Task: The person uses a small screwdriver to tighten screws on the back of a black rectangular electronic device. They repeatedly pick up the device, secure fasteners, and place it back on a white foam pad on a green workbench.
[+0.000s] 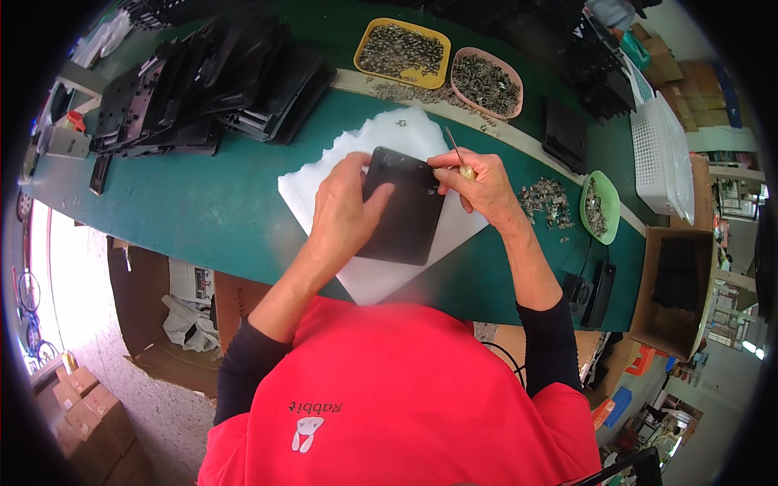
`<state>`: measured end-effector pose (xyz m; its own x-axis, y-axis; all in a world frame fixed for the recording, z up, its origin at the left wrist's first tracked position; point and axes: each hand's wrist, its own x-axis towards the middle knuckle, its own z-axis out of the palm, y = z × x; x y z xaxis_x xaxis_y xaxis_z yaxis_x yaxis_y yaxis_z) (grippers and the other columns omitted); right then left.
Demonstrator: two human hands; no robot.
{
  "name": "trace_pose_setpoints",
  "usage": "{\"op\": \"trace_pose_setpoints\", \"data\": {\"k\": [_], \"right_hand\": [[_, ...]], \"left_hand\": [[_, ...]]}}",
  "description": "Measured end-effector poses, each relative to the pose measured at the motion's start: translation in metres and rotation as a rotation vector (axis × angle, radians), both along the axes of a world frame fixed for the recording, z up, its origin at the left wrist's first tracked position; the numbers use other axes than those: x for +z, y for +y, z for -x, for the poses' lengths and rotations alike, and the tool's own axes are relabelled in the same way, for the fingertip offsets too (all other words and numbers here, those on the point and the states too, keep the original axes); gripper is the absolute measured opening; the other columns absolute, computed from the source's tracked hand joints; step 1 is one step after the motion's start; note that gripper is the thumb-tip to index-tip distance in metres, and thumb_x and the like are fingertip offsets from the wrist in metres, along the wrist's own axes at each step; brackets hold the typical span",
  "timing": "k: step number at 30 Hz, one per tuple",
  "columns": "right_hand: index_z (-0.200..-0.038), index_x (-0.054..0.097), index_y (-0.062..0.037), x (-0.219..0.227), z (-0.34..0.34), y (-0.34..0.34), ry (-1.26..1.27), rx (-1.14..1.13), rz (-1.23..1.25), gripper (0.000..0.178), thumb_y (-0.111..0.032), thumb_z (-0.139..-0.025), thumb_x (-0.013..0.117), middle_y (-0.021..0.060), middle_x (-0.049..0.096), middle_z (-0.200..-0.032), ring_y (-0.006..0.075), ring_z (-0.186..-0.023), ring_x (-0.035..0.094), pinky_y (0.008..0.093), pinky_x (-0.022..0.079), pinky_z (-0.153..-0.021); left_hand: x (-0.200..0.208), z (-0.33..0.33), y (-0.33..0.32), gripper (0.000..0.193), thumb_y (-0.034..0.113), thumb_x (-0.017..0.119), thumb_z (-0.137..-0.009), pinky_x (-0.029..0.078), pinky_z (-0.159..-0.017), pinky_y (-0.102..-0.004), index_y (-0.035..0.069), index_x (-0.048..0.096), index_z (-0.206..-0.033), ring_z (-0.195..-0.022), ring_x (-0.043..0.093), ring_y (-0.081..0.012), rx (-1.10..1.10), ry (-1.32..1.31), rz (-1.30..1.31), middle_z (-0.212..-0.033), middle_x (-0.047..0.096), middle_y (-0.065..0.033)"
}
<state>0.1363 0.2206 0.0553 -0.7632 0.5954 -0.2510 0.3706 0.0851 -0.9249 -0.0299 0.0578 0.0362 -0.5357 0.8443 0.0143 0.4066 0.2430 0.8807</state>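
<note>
A flat black plastic panel (403,219) with rounded corners lies on a white foam sheet (369,285) in front of me. My left hand (344,211) grips the panel's left edge, its thumb across the top face and its other fingers along the side. At the panel's upper right edge is my right hand (478,182), closed around a small hand tool (468,171) with a pale yellow handle. The tool's thin metal shaft points up and away from the panel. Whether the right fingertips also pinch a small part is too small to tell. One small metal piece (401,123) sits on the foam.
On the green table (219,190), stacked black panels (194,89) stand at the far left. A yellow tray (421,77), a pink tray (486,85) and a green bowl (600,206) hold small metal parts. Loose clips (547,201) lie right of me, near a black device (598,293).
</note>
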Motion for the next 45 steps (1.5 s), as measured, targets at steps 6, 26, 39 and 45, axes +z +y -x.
{"op": "trace_pose_setpoints", "data": {"k": [6,26,39,45], "right_hand": [[-0.097,0.073,-0.0024,0.002,0.008,0.003,-0.047,0.119,-0.293,0.018,-0.008,-0.080,0.070,0.0070,0.068,-0.078,0.0136,-0.060,0.059,0.0295,0.046,-0.055],[-0.080,0.062,-0.0038,0.017,0.029,-0.009,-0.104,0.770,-1.201,0.006,-0.001,-0.075,0.063,0.0078,0.054,-0.086,0.0234,-0.075,0.064,0.0334,0.054,-0.058],[-0.085,0.065,-0.0023,0.021,0.039,0.000,-0.123,0.746,-1.050,0.012,-0.001,-0.074,0.069,0.0104,0.060,-0.087,0.0278,-0.078,0.065,0.0370,0.054,-0.064],[-0.081,0.066,-0.0013,0.017,0.038,0.015,-0.078,0.576,-0.684,0.013,-0.008,-0.074,0.074,0.0136,0.064,-0.080,0.0331,-0.077,0.064,0.0410,0.052,-0.067]], "left_hand": [[-0.003,0.051,0.035,0.041,0.015,0.069,-0.083,0.052,-0.078,-0.0376,0.003,0.065,-0.122,-0.085,0.067,-0.0271,-0.313,-0.009,0.111,-0.092,0.069,-0.0184],[0.007,0.067,0.058,0.040,0.013,0.070,-0.082,0.053,-0.073,-0.0349,0.007,0.068,-0.121,-0.077,0.064,-0.0222,-0.457,-0.056,0.272,-0.087,0.069,-0.0118],[0.005,0.067,0.055,0.042,0.014,0.069,-0.081,0.053,-0.080,-0.0371,0.006,0.068,-0.121,-0.086,0.067,-0.0265,-0.454,-0.057,0.239,-0.094,0.072,-0.0169],[0.004,0.066,0.055,0.042,0.014,0.069,-0.080,0.053,-0.081,-0.0364,0.005,0.068,-0.121,-0.087,0.068,-0.0271,-0.451,-0.051,0.203,-0.097,0.072,-0.0170]]}}
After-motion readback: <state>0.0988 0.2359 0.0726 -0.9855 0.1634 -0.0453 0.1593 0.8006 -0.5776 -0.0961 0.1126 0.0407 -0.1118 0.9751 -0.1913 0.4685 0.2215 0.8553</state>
